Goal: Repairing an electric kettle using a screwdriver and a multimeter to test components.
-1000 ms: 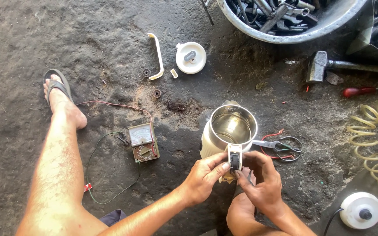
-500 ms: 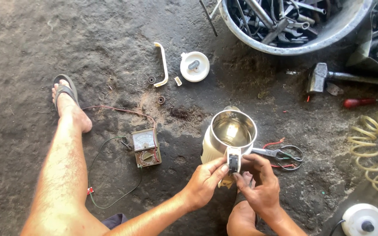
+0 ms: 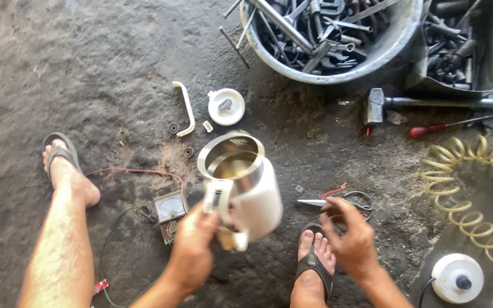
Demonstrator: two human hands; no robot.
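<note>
Kettle body tilted in one hand over a cluttered floor

The left hand (image 3: 192, 251) has its grip closed on the handle side of the open electric kettle (image 3: 241, 188), held tilted above the floor between the two feet; the right hand (image 3: 352, 236) hangs open just right of the kettle, gripping nothing. With one hand bearing it, the blurred kettle could slip and drop onto the meter (image 3: 169, 208) just left of it, or snag the meter's red wire (image 3: 138, 171). Scissors (image 3: 343, 202) lie right of the kettle, near the bare toes.
</note>
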